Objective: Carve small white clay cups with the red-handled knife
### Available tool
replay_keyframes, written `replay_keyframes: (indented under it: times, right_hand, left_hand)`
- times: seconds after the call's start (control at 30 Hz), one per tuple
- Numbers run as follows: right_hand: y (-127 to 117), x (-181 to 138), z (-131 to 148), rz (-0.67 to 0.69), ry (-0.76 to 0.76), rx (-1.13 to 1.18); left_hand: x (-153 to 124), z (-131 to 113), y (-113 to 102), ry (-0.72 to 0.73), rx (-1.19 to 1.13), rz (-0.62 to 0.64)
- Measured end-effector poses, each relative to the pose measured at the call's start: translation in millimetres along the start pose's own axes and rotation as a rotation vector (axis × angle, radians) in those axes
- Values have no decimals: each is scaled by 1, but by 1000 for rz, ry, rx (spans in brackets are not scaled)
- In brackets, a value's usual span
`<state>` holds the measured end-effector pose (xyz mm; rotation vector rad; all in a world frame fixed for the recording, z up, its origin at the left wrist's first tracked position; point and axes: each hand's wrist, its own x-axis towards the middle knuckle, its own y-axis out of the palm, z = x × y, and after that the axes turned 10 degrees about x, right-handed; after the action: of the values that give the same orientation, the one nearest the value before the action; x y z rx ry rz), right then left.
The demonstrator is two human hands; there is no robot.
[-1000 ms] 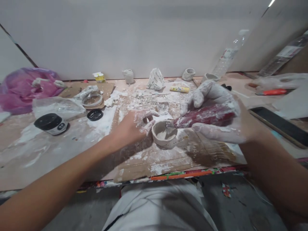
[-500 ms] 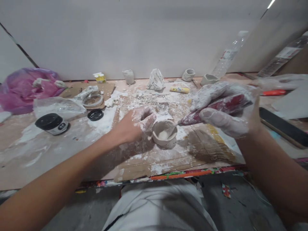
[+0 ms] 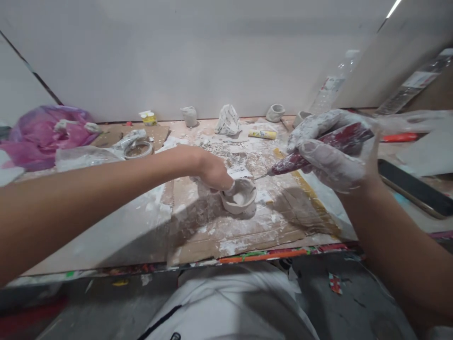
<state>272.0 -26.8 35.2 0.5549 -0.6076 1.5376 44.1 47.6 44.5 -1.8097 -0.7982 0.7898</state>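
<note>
A small grey clay cup (image 3: 239, 198) stands on the clay-smeared cardboard (image 3: 226, 226) in the middle of the table. My left hand (image 3: 212, 172) reaches over from the left and its fingers curl down onto the cup's near-left rim. My right hand (image 3: 329, 151), coated in white clay, is closed round a red-handled tool (image 3: 314, 151). The tool's thin metal tip points down-left and hangs just above the cup's right rim.
Along the back wall stand a yellow-lidded pot (image 3: 147, 117), small clay cups (image 3: 189, 114) (image 3: 275, 112), a crumpled packet (image 3: 228, 120) and a yellow tube (image 3: 262, 134). A pink bag (image 3: 46, 134) lies far left, a tape roll (image 3: 138, 148) beside it, a dark phone (image 3: 414, 189) at right.
My left arm has lifted and swung across the view, its fingers now on the cup's rim from above. The right hand rose slightly, drawing the tool's tip out of the cup.
</note>
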Motion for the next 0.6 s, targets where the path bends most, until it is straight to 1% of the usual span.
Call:
replay_keyframes:
  times: [0.03, 0.07, 0.1, 0.17, 0.23, 0.3, 0.37, 0.47, 0.5, 0.53, 0.6]
  right_hand:
    - [0, 0, 0, 9, 9, -3]
    - [-1, 1, -1, 22, 8, -10]
    - [-2, 1, -1, 32, -4, -18]
    - [-2, 2, -1, 47, -22, -26]
    - [-1, 2, -1, 33, -5, -8]
    - [1, 2, 0, 16, 32, 25]
    - [3, 1, 1, -1, 59, 52]
    - [3, 1, 1, 0, 61, 38]
    - [2, 1, 0, 4, 54, 16]
    - [1, 1, 0, 10, 43, -1]
    - [0, 2, -2, 21, 21, -9]
  left_hand:
    - [0, -3, -1, -38, 31, 161]
    - [-1, -6, -2, -62, 39, 281]
    - [-2, -9, -2, -72, 41, 358]
    - [-3, -12, -1, -67, 46, 385]
    - [-3, -12, 1, -77, 55, 382]
    - [-3, -9, 3, -79, -4, 338]
    - [-2, -4, 5, -30, -71, 318]
    - [-1, -2, 6, 64, -79, 405]
    - [-1, -3, 5, 57, -85, 435]
    - [-1, -5, 4, 18, -100, 456]
    - [-2, -11, 1, -101, -126, 464]
